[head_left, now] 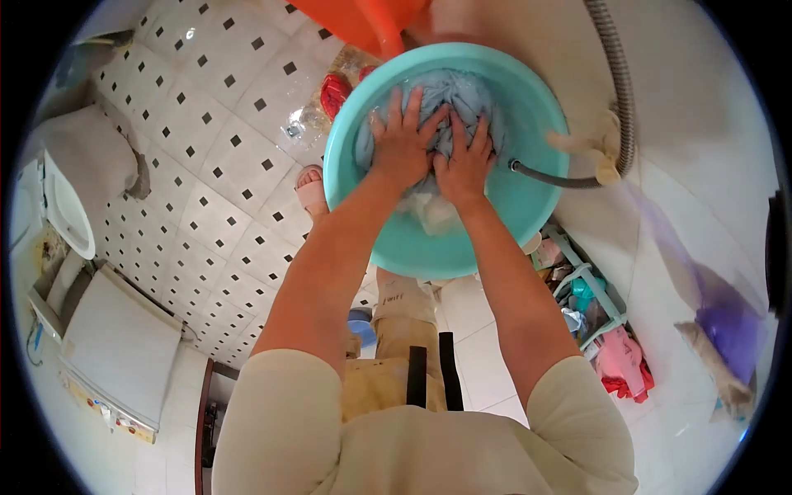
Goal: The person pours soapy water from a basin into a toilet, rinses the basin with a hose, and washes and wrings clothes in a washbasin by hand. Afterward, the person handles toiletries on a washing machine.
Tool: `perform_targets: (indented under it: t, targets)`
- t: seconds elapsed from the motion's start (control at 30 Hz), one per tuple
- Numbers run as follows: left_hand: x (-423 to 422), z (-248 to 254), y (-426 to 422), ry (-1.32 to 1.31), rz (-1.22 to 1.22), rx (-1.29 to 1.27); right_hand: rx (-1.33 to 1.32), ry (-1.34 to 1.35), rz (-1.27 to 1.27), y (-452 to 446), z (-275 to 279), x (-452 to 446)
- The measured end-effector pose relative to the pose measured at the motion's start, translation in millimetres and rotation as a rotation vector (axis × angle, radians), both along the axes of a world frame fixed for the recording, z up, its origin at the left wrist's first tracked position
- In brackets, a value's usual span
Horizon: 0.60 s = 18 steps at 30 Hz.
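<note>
A turquoise basin [540, 140] holds a wet blue-grey cloth [454, 87], bunched up against its far side. My left hand [402, 148] presses down on the cloth with its fingers spread. Close beside it, my right hand [464, 169] also rests on the cloth, fingers apart and pointing away from me. Below the hands, inside the basin, lies a pale whitish piece of fabric [433, 213]. The end of a grey ribbed hose [549, 176] hangs over the basin's right rim, a little right of my right hand.
An orange plastic container [355, 21] stands behind the basin, near red netted items [334, 95] on the wet tiled floor [223, 157]. A crate [606, 297] of bags and bottles sits at the right. A white washing machine [120, 351] and a toilet [70, 202] are at the left.
</note>
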<state>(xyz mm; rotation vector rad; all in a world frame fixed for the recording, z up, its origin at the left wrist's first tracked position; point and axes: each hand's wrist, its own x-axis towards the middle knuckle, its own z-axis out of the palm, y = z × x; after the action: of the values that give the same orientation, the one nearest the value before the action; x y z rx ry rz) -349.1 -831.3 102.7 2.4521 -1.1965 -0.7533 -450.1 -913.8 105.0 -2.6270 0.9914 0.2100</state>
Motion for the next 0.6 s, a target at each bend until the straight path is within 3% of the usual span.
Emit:
perform_targets:
  t: [0.2,0.27,0.33,0.4,0.47,0.5,0.6]
  targets:
    - [3,-25,-13,0.247,0.006,0.047,-0.033,0.208,-0.012,-14,-52,-19]
    - [2,-43,-11,0.144,-0.056,0.02,-0.044,0.189,0.001,-17,-74,-24]
    - [0,-55,-19,0.164,-0.01,0.014,0.295,0.419,0.029,-42,-44,9]
    - [2,-51,-34,0.277,0.061,0.064,0.325,0.437,0.075,-54,-20,18]
    - [8,-31,-37,0.33,-0.027,0.192,0.077,0.264,0.164,-40,-2,3]
    - [10,-22,-33,0.344,-0.112,0.279,0.105,0.146,0.128,-38,9,-3]
    - [-1,-38,-21,0.202,-0.119,0.153,0.296,-0.187,-0.07,-35,53,-20]
